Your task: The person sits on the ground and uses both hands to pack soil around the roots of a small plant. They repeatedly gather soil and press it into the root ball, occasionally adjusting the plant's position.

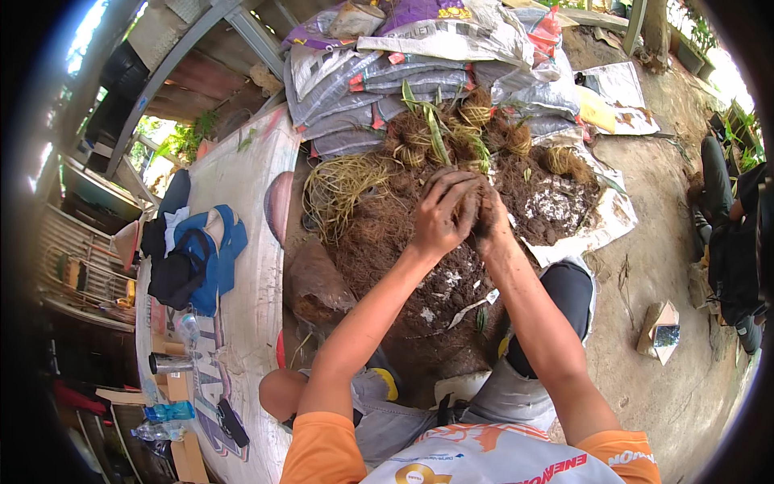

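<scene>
My left hand (444, 209) and my right hand (494, 218) are pressed together around a dark clump of soil (481, 196), mostly hidden by the fingers. Soil coats both hands. A variegated long-leaved plant (434, 130) rises just beyond my fingertips; whether it grows from the clump I cannot tell. Past the hands lie several fibre-wrapped root balls, one of them bound with yellowish twine (562, 162) at the right. Below my wrists spreads a heap of dark soil mixed with coir fibre (387, 260) and white bits.
Stacked grey sacks (344, 124) stand behind the heap. Loose yellowish twine (344, 181) lies at its left, near a brown plastic bag (317, 281). A tarpaulin-covered surface (257, 327) holds a blue bag (227, 260) and bottles. Rightward, a phone (666, 336) rests on cardboard; another person (734, 242) sits beyond.
</scene>
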Demonstrator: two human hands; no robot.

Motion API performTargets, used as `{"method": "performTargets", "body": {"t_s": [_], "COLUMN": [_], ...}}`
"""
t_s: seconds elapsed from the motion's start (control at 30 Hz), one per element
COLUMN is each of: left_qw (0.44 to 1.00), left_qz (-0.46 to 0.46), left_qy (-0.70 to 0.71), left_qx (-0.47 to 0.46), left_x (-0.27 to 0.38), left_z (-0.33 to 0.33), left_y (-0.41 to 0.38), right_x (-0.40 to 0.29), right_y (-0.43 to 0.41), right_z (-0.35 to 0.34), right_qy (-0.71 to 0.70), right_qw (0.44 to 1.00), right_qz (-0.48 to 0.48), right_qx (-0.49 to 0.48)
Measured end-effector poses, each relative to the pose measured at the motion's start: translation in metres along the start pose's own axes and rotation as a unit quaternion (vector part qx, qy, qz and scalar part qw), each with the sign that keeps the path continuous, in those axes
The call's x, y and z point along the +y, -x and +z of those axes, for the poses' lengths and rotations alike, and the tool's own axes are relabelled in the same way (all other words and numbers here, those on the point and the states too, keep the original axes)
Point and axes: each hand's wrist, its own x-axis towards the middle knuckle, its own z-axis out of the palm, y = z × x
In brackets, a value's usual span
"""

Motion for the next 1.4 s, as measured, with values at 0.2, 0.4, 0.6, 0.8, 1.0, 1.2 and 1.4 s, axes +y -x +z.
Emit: {"method": "performTargets", "body": {"t_s": [0.2,0.4,0.6,0.8,1.0,1.2,1.4], "left_qw": [0.995,0.991,0.991,0.991,0.992,0.991,0.986], "left_qz": [-0.013,0.022,0.011,0.027,0.011,-0.039,0.050], "left_qy": [0.055,-0.049,-0.013,-0.079,-0.021,-0.011,-0.103], "left_qx": [0.082,0.119,0.135,0.103,0.123,0.129,0.125], "left_x": [0.008,0.020,0.013,0.013,0.008,0.009,0.023], "left_z": [-0.022,-0.009,0.003,-0.003,0.000,0.003,-0.010], "left_y": [-0.015,-0.010,-0.015,-0.021,-0.015,-0.007,-0.020], "right_x": [-0.018,0.001,-0.006,-0.007,-0.002,-0.002,0.001], "right_y": [0.010,0.005,0.006,0.000,-0.002,0.002,0.005], "right_z": [0.021,0.006,0.014,0.008,0.010,0.014,0.010], "right_qy": [-0.084,0.056,0.004,-0.073,-0.021,0.001,-0.092], "right_qw": [0.989,0.995,0.999,0.983,0.998,1.000,0.993], "right_qz": [0.080,-0.056,-0.031,-0.016,-0.026,-0.011,0.020], "right_qx": [-0.094,-0.062,-0.024,-0.168,-0.052,-0.012,-0.071]}}
